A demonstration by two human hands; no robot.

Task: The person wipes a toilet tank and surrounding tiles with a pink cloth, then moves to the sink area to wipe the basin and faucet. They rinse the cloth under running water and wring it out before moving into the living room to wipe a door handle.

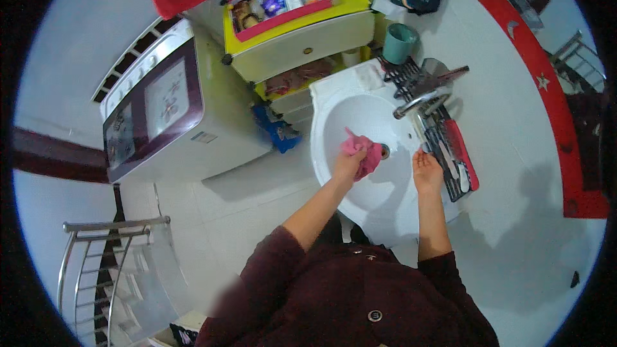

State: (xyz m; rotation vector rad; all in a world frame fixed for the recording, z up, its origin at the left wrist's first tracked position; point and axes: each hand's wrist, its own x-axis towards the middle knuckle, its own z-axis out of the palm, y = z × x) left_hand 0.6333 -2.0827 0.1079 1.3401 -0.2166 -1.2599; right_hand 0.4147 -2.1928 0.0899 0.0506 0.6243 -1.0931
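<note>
My left hand (349, 166) grips a crumpled pink cloth (367, 156) over the bowl of a white washbasin (337, 115), just beside the drain (384, 151). At the basin's right rim is my right hand (427, 171), its palm turned up and fingers slightly curled, holding nothing that shows. A metal faucet (417, 102) reaches over the basin from the back right. Along the right rim lies a dark slatted rack (452, 188) with a red-handled or red-cased item (462, 154) and several slim objects on it, close to the right fingertips.
A green cup (400, 43) stands behind the faucet. Left of it is a yellow-topped drawer unit (347, 0) bearing a pink-rimmed box (284, 19) of tubes. A washing machine (226, 120) stands at left, a metal rack (115, 225) lower left. A red-framed mirror (542, 77) hangs at right.
</note>
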